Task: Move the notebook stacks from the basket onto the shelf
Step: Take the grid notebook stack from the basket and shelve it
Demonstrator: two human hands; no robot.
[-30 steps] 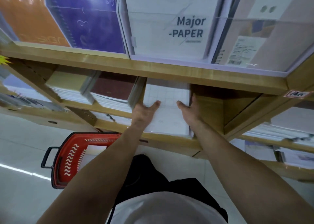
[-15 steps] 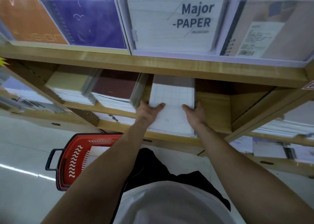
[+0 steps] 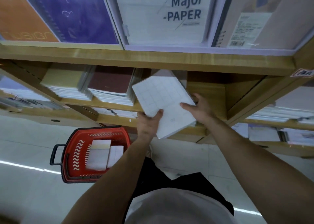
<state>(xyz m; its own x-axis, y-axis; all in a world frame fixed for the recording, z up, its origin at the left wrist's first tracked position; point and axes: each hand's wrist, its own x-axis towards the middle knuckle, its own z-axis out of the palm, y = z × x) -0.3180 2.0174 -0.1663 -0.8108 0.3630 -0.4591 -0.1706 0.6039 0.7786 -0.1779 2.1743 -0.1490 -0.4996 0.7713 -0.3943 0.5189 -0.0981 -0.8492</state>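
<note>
A white grid-covered notebook stack [image 3: 163, 99] sits tilted and turned at the front of the wooden shelf [image 3: 205, 96], its near corner hanging over the shelf edge. My left hand [image 3: 148, 123] grips the stack's near left corner, thumb on top. My right hand [image 3: 198, 109] holds its right edge, thumb lying on the cover. On the floor at lower left stands the red basket [image 3: 74, 154] with more white notebooks [image 3: 100, 153] inside.
Yellow [image 3: 64, 81] and maroon [image 3: 110, 84] notebook stacks fill the same shelf to the left. The shelf above carries large upright pads behind a wooden rail [image 3: 153, 57]. More paper stacks lie on lower shelves at right [image 3: 280, 110]. Pale tiled floor lies below.
The white stack lay square and deep in the shelf with both hands flat at its sides. Now it is pulled forward, rotated and lifted at an angle, gripped by both hands.
</note>
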